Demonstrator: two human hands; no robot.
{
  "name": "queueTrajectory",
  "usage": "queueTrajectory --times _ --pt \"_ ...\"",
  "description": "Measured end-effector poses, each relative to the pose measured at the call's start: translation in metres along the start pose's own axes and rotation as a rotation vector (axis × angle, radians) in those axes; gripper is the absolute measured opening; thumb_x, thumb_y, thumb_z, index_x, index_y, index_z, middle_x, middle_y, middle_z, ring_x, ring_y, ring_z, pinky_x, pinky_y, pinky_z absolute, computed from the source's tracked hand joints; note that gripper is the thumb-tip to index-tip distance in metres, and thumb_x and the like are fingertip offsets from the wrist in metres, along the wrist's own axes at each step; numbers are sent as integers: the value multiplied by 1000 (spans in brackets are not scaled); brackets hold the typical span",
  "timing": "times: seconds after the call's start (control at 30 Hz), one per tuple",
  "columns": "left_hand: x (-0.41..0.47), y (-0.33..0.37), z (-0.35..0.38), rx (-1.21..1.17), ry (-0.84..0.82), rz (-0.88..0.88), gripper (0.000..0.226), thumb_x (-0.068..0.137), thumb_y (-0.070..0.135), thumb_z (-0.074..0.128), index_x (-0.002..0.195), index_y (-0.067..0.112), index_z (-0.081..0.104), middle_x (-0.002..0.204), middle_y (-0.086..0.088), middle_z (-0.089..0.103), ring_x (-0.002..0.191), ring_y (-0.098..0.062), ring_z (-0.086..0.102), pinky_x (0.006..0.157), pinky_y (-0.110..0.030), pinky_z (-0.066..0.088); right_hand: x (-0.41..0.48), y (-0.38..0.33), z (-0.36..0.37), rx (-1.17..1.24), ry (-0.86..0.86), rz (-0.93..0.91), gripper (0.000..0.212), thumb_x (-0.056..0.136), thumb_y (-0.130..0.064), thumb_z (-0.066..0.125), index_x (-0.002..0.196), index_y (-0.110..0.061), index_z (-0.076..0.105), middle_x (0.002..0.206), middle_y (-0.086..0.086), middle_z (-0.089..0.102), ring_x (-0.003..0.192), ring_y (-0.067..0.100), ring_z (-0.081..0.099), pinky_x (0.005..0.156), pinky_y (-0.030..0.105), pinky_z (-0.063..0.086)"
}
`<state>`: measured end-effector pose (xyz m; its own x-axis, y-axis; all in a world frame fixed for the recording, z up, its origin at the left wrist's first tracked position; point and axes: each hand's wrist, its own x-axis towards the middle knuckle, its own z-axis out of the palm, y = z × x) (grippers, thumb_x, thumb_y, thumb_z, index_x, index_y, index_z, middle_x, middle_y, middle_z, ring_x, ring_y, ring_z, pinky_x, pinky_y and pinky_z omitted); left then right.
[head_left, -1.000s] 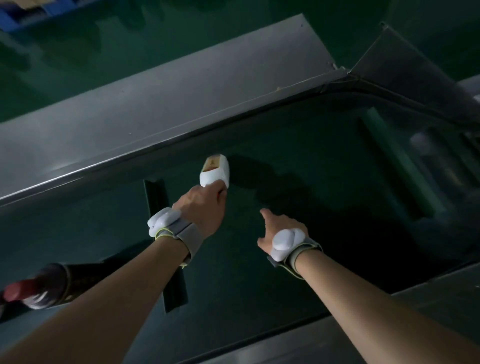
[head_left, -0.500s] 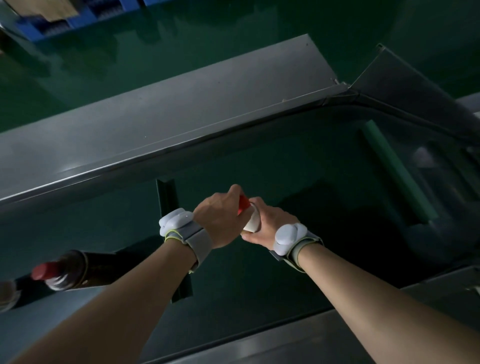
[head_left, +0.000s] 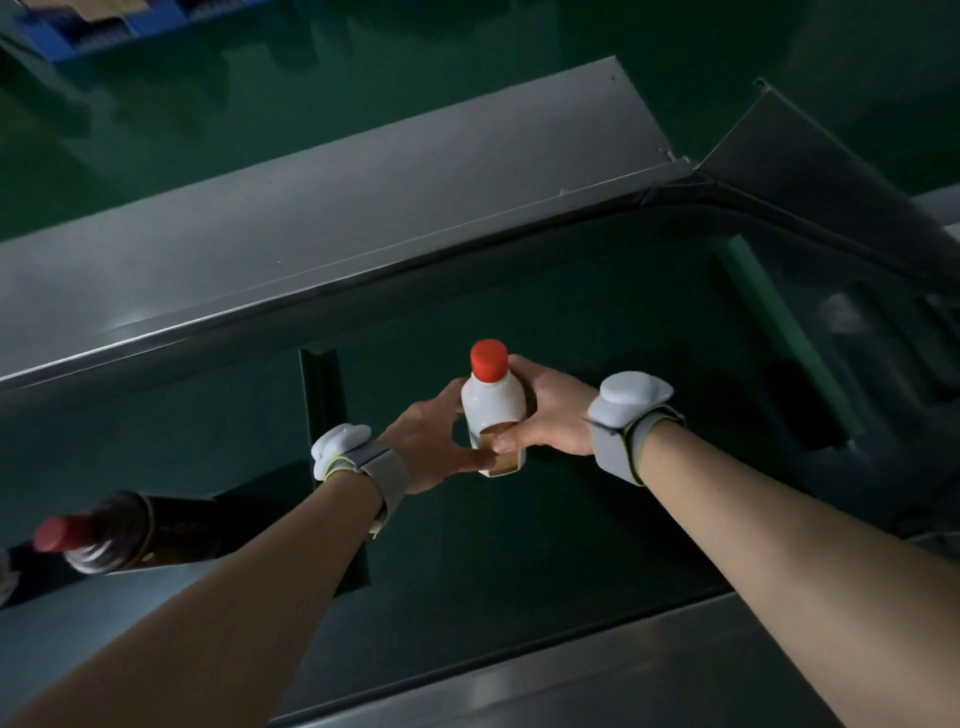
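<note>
1. Surface (head_left: 519, 561): I see dark green, in dim light, running between a far steel rail (head_left: 311, 208) and a near steel edge (head_left: 649, 670).
2. Black divider (head_left: 323, 405): stands across the surface, left of the hands.
3. Dark bottle (head_left: 135, 530): lies on its side at the left edge of view, red cap toward me.
4. Room: green floor (head_left: 260, 104) beyond the rail; a blue crate (head_left: 104, 23) at the top left corner.
5. White bottle (head_left: 491, 410): upright, red cap on top, held over the middle of the surface between the 2 hands.
6. Right hand (head_left: 556, 410): fingers wrapped round the back of the white bottle, thumb pressed on its brown label.
7. Left hand (head_left: 426, 441): fingers against the bottle's left side, thumb at its base, pinching it; a gap shows between palm and bottle.
8. Wrist bands (head_left: 623, 421): 1 grey band with a white pod on each wrist.
9. Change, 1 s back: the left hand alone held the bottle, base toward me, farther out; the right hand hung open beside it.
10. Change, 0.5 s back: both hands were closed tight together, only a sliver of cap showing; now the whole bottle is in sight, cap up.
</note>
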<state>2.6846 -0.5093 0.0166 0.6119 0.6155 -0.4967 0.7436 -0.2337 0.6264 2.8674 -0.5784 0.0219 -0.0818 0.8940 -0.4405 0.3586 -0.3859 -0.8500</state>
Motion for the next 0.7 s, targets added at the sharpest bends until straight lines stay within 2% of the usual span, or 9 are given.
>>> queueTrajectory --times 0.13,0.2,0.27,0.33,0.4,0.5,0.6,0.63,0.7 --pt "4 2 9 -181 80 -40 70 65 30 86 124 30 49 113 12 67 108 -10 62 90 -35 49 -2 2 -3 150 16 -6 76 71 -12 81 136 -30 45 124 -5 62 118 18 56 105 43 41" --pt "7 3 13 -196 182 -94 62 62 35 87 112 27 50 101 10 67 94 -11 65 78 -33 54 -3 4 -2 204 96 4 75 74 -15 81 138 -24 43 131 -3 59 123 17 53 108 44 39" --pt "9 9 15 -107 322 -132 60 60 45 85 102 24 48 92 9 63 83 -12 63 66 -30 53 -1 5 3 182 172 -1 73 74 -24 81 136 -21 44 130 -3 59 121 14 54 105 37 42" --pt "13 15 19 -23 415 -115 62 58 50 84 98 18 48 91 3 63 79 -19 61 67 -38 53 4 4 8 133 248 -11 74 70 -31 83 134 -24 45 123 -5 61 113 14 57 95 31 45" --pt "14 17 22 -24 451 -25 59 61 48 84 96 15 51 89 2 63 77 -21 60 66 -38 52 8 5 5 139 293 -16 74 68 -34 85 131 -28 46 118 -8 62 107 12 58 88 26 46" --pt "13 9 18 -23 382 98 42 68 39 83 91 24 51 87 15 58 79 -12 60 63 -22 48 6 12 -9 273 192 2 74 64 -35 85 128 -31 49 113 -9 64 101 13 61 81 27 48" --pt "15 6 7 -154 197 70 65 67 29 86 115 43 44 100 27 57 93 7 59 73 -8 43 5 20 -17 356 76 24 81 60 -32 84 133 -33 48 110 -3 64 88 21 62 71 36 51" --pt "17 6 6 -202 139 52 77 66 26 87 126 43 41 102 28 58 95 13 58 78 -9 44 6 19 -16 343 64 17 81 60 -31 84 133 -34 48 110 -3 64 87 21 62 71 36 51" --pt "21 8 5 -176 100 40 77 66 24 87 129 34 46 104 23 62 98 11 59 85 -18 49 8 17 -15 279 65 5 80 62 -31 84 133 -35 47 112 -6 64 95 19 61 79 38 51"
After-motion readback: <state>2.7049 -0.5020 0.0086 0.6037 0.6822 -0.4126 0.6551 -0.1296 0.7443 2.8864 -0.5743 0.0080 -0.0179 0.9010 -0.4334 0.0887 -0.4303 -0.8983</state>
